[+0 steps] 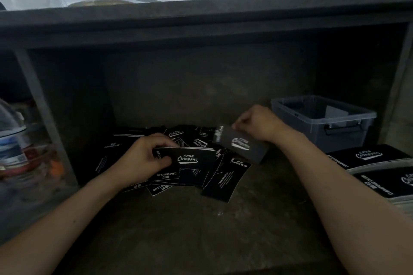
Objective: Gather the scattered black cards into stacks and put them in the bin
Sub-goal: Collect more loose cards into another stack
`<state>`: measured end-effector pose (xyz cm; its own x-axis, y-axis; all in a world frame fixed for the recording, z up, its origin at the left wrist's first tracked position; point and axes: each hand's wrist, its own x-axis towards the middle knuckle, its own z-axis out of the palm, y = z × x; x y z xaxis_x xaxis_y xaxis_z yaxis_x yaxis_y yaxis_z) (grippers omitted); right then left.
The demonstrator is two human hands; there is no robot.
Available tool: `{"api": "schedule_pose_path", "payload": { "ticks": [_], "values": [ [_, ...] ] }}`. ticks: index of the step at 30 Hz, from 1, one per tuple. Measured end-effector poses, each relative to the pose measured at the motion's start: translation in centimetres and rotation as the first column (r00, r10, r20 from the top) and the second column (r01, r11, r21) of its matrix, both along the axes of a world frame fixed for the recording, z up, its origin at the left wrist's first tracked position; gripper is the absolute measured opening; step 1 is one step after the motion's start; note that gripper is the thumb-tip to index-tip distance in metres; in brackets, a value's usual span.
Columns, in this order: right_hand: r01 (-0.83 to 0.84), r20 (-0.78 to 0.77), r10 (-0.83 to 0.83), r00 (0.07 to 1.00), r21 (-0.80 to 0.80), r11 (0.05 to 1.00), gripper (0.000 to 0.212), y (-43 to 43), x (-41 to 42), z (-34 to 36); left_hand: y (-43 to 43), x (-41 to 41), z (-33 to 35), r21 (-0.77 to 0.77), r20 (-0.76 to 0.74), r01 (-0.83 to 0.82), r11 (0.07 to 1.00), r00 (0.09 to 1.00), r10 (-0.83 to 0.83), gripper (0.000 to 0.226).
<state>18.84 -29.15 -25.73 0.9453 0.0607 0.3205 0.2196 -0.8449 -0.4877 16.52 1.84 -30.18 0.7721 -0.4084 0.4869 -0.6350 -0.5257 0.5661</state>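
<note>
Grey bin (299, 131), pale sheet (335, 111) inside, left hand (143, 158) grips stack (192, 158), right hand (259, 123) pinches card (242, 145)

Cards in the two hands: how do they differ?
The left hand grips the left cards by their end, nearly level over the pile; the right hand pinches the right card by its upper edge, tilted. The left cards look sharp and black; the right card is blurred and greyer. Both show the Club Camping logo.
</note>
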Motion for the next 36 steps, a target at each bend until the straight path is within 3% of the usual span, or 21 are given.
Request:
{"api": "schedule_pose_path", "payload": {
  "ticks": [3, 6, 8, 10, 11, 12, 13, 15, 18, 25, 27, 28, 29, 31, 33, 36],
  "values": [
    [-0.242, 0.028, 0.243, 0.97, 0.239, 0.94, 0.014, 3.1, -1.6, -0.6, -0.4, -0.1, -0.2, 0.008, 0.008, 0.027, 1.0, 1.0, -0.027, 0.048],
    [-0.394, -0.103, 0.456, 0.884, 0.363, 0.845, 0.018, 6.1, -2.6, -1.6, -0.6, -0.2, -0.5, -0.083, -0.071, 0.077, 0.994, 0.994, -0.083, 0.065],
    [-0.372, -0.171, 0.533, 0.829, 0.542, 0.753, 0.024, 6.5, -2.2, -1.3, -0.6, -0.2, -0.4, -0.071, -0.075, 0.101, 0.992, 0.991, -0.107, 0.065],
    [-0.244, -0.091, 0.417, 0.905, 0.692, 0.68, 0.025, 5.4, -1.2, -0.7, -0.5, -0.4, -0.2, -0.033, -0.072, 0.101, 0.994, 0.992, -0.103, 0.051],
    [-0.155, -0.051, 0.259, 0.965, 0.684, 0.712, 0.024, 4.4, -0.6, -0.6, -0.5, -0.5, -0.2, -0.011, -0.06, 0.098, 0.995, 0.993, -0.098, 0.045],
    [-0.042, -0.023, 0.068, 0.997, 0.586, 0.809, 0.024, 3.1, 0.1, -0.7, -0.5, -0.6, -0.1, 0.008, -0.045, 0.093, 0.996, 0.995, -0.093, 0.042],
    [0.092, -0.003, -0.099, 0.995, 0.4, 0.912, 0.026, 1.7, 0.7, -1.1, -0.5, -0.7, -0.1, 0.023, -0.031, 0.088, 0.996, 0.996, -0.087, 0.04],
    [0.298, -0.053, -0.296, 0.954, 0.043, 0.954, 0.038, -0.3, 1.4, -2.3, -0.6, -0.9, 0.0, 0.036, -0.008, 0.088, 0.995, 0.996, -0.088, 0.039],
    [0.355, -0.212, -0.368, 0.905, -0.098, 0.93, 0.05, -0.6, 2.1, -3.8, -0.6, -0.9, -0.1, 0.043, 0.017, 0.108, 0.993, 0.994, -0.109, 0.037],
    [0.33, -0.325, -0.324, 0.888, -0.038, 0.943, 0.054, -1.3, 3.5, -3.1, -0.7, -0.9, -0.2, 0.045, -0.039, 0.141, 0.989, 0.99, -0.139, 0.022],
    [0.355, -0.31, -0.31, 0.899, 0.1, 0.929, 0.041, -1.4, 3.3, -2.7, -0.6, -0.9, -0.2, 0.037, -0.072, 0.142, 0.989, 0.988, -0.139, 0.019],
    [0.345, -0.304, -0.26, 0.917, 0.27, 0.899, 0.033, -1.3, 3.1, -2.5, -0.6, -0.8, -0.2, 0.039, -0.066, 0.139, 0.989, 0.988, -0.137, 0.019],
    [0.304, -0.283, -0.185, 0.941, 0.471, 0.828, 0.024, -0.9, 2.7, -2.1, -0.6, -0.8, -0.2, 0.041, -0.054, 0.137, 0.99, 0.989, -0.135, 0.019],
    [0.168, -0.218, 0.015, 0.976, 0.793, 0.586, 0.015, 0.3, 1.5, -1.3, -0.5, -0.6, -0.3, 0.044, -0.024, 0.134, 0.99, 0.991, -0.133, 0.02],
    [0.061, -0.149, 0.182, 0.972, 0.907, 0.418, 0.026, 1.6, 0.5, -0.9, -0.5, -0.3, -0.4, 0.04, 0.009, 0.126, 0.991, 0.992, -0.127, 0.018],
    [-0.004, -0.142, 0.326, 0.935, 0.913, 0.409, 0.052, 3.4, -0.1, -1.4, -0.4, 0.1, -0.3, -0.026, 0.028, 0.06, 0.998, 0.998, -0.06, 0.017]
  ]
}}
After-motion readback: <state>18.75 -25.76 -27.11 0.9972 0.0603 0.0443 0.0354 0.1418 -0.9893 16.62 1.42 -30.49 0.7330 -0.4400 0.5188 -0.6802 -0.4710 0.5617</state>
